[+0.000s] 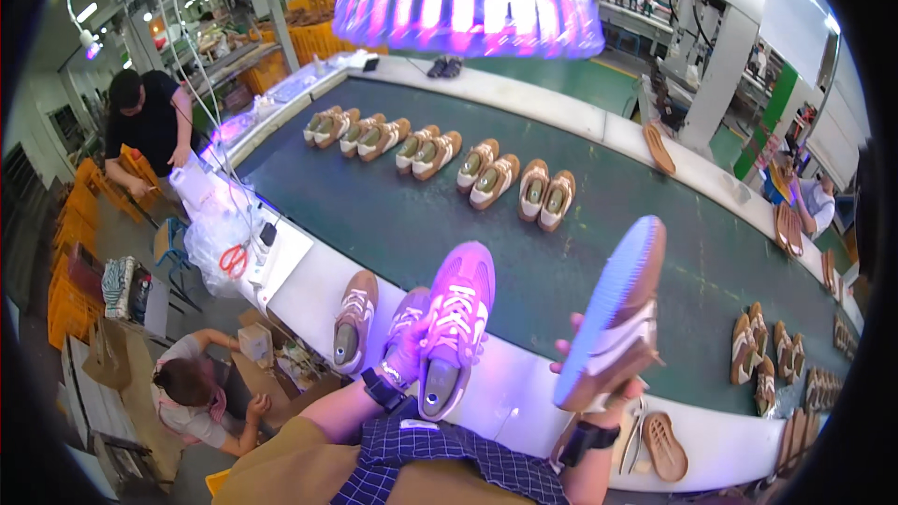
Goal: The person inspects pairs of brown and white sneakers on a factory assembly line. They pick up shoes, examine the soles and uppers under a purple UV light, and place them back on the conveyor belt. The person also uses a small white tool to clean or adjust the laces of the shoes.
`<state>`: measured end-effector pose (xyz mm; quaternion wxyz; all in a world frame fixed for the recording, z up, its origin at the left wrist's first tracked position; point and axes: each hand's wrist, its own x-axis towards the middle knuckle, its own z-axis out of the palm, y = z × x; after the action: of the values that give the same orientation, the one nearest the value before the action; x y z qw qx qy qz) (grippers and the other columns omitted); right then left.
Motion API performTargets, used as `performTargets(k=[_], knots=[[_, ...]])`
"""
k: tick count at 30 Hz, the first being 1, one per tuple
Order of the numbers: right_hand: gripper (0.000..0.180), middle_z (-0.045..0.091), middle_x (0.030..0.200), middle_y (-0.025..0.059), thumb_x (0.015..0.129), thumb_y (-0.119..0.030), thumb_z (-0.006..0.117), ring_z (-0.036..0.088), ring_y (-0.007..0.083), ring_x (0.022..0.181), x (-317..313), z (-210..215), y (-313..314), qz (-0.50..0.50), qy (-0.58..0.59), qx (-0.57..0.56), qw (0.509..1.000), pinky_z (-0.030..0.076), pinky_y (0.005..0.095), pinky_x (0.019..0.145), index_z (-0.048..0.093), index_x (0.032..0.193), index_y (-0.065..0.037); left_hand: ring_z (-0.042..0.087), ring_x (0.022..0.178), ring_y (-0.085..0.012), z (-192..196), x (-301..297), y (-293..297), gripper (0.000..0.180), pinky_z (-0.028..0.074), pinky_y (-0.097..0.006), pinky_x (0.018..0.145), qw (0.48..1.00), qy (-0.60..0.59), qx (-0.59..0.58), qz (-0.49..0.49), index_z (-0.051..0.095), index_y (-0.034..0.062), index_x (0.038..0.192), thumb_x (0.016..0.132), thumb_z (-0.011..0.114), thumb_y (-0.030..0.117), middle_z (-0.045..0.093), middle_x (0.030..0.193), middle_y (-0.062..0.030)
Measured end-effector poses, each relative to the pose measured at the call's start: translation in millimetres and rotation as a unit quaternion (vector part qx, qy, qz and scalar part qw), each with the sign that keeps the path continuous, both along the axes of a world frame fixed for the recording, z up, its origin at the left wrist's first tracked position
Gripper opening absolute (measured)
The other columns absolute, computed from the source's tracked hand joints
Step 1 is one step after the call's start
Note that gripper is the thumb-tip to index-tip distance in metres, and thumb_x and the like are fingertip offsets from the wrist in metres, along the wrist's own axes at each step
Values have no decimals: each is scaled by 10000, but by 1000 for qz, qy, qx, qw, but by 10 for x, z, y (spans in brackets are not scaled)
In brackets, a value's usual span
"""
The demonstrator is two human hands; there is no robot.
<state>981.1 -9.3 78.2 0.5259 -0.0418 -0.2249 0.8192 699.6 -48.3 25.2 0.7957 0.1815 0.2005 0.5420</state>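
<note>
My left hand (405,357) is closed around a sneaker (458,304), toe pointing away, its white laces and upper tinted purple by the lamp light. A last with a round metal-rimmed hole fills the shoe's opening. My right hand (615,396) grips a second sneaker (625,337), brown with white side panels, tilted so its pale ribbed sole faces left. Some right-hand fingers show behind that sole. Beside my left hand, another purple-lit sneaker (408,310) stands partly hidden. Left of it, a brown sneaker (354,318) rests on the white ledge (313,285).
A bright lamp (468,0) hangs ahead. Several pairs of sneakers (486,173) stand on the dark green conveyor belt (402,224). A loose sole (664,447) lies beside a metal tool (632,440) at right. Orange-handled scissors (233,262) lie left; two people (150,122) work on that side.
</note>
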Motion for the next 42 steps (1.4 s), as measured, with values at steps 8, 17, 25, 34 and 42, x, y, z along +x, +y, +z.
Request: performTargets(k=[8, 17, 25, 34, 42], knots=[[861, 555, 1072, 130, 464, -176, 632, 570, 266, 969, -484, -377, -378, 7, -316, -15, 948, 442, 368, 894, 386, 1265, 23, 576, 1007, -299, -128, -447, -376, 755, 467, -407, 896, 1000, -12, -26, 2, 394, -25, 1275, 749, 629, 463, 536, 1169, -194], [879, 547, 1110, 90, 495, -215, 723, 533, 203, 1024, -882, -394, -678, 14, -414, 57, 908, 395, 306, 915, 400, 1269, 46, 578, 1009, -248, -361, -765, -556, 723, 465, -380, 890, 999, -26, -21, -12, 441, -14, 1241, 728, 669, 441, 586, 1105, -139], [981, 487, 1217, 139, 516, -223, 768, 493, 236, 1122, -1061, -329, -809, -91, -443, 129, 883, 354, 342, 982, 305, 1336, 48, 559, 1054, -259, -166, -697, -442, 769, 442, -407, 937, 999, -9, 40, -16, 409, -19, 1270, 673, 728, 346, 551, 1163, -142], [988, 444, 1261, 159, 572, -209, 766, 453, 242, 1171, -1025, -289, -976, -163, -473, 160, 851, 322, 341, 1010, 239, 1362, 63, 545, 1085, -288, -191, -518, -327, 741, 394, -428, 991, 999, -24, 21, -19, 411, -32, 1270, 628, 695, 206, 544, 1188, -155], [964, 455, 1255, 160, 577, -224, 747, 462, 244, 1164, -950, -367, -977, -177, -482, 153, 844, 332, 335, 1002, 259, 1359, 60, 528, 1107, -282, -323, -404, -249, 728, 395, -426, 984, 1000, 1, 13, 24, 406, 6, 1281, 753, 665, 436, 539, 1191, -143]])
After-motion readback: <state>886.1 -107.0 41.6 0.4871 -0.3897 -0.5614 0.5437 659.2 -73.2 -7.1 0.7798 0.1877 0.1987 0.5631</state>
